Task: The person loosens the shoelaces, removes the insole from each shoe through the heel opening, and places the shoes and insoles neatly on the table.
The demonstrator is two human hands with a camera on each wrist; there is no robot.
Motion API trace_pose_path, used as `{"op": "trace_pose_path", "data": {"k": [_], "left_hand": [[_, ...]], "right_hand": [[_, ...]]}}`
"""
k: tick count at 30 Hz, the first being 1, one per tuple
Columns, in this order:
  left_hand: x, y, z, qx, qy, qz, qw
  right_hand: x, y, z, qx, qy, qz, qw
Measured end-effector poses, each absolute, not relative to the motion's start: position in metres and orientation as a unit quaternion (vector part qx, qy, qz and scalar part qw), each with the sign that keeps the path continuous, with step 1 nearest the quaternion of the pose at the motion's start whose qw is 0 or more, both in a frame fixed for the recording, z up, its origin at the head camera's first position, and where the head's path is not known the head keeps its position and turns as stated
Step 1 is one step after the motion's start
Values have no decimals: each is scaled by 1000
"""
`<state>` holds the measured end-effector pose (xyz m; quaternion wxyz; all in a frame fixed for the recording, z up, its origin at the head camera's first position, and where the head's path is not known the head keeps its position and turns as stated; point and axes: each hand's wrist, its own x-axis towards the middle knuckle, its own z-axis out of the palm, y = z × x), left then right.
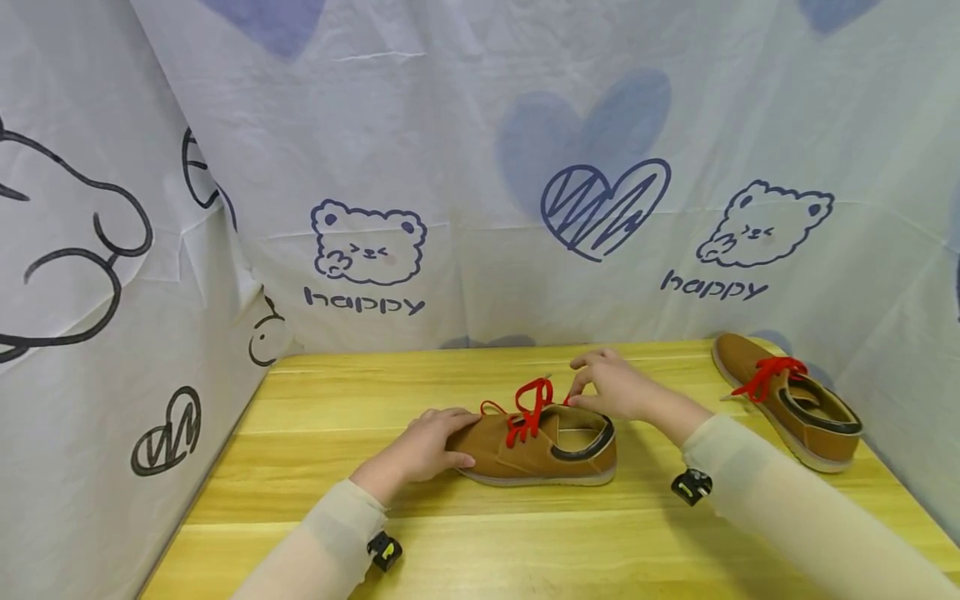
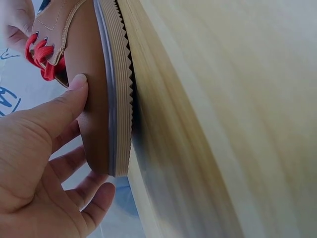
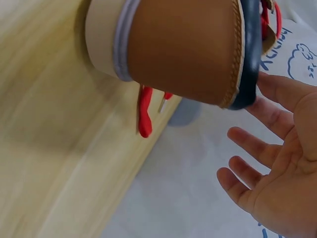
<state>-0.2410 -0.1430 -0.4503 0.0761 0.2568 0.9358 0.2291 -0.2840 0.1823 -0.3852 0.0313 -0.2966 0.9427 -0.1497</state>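
A brown lace-up shoe (image 1: pixel 495 450) with red shoelaces (image 1: pixel 532 412) stands upright on the table, toe to the left. My left hand (image 1: pixel 423 446) grips the toe. In the left wrist view its thumb (image 2: pixel 79 87) presses the near side while the other fingers reach around the front. Over the far side of the shoe opening, my right hand (image 1: pixel 611 387) has thumb and forefinger brought together at a red lace end. Its other fingers spread apart in the right wrist view, where the dark padded collar (image 3: pixel 249 54) hides the pinching fingertips.
A matching shoe (image 1: pixel 813 417) with red laces rests at the table's right. White cloth (image 1: pixel 465 167) printed with hearts and bears hangs behind the wooden table (image 1: pixel 510 550) and along its sides. Lace ends (image 3: pixel 144 116) hang beyond the heel in the right wrist view.
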Motion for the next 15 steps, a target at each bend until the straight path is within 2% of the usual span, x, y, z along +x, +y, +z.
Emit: {"op": "trace_pose_path", "data": {"k": [5,15], "left_hand": [[-241,-143,-450,255,936,228,78],[-244,-146,-452,259,937,221,78]], "right_hand": [[-283,183,-392,-290,943,-154,46],[-283,187,-400,-297,941,-159,40]]}}
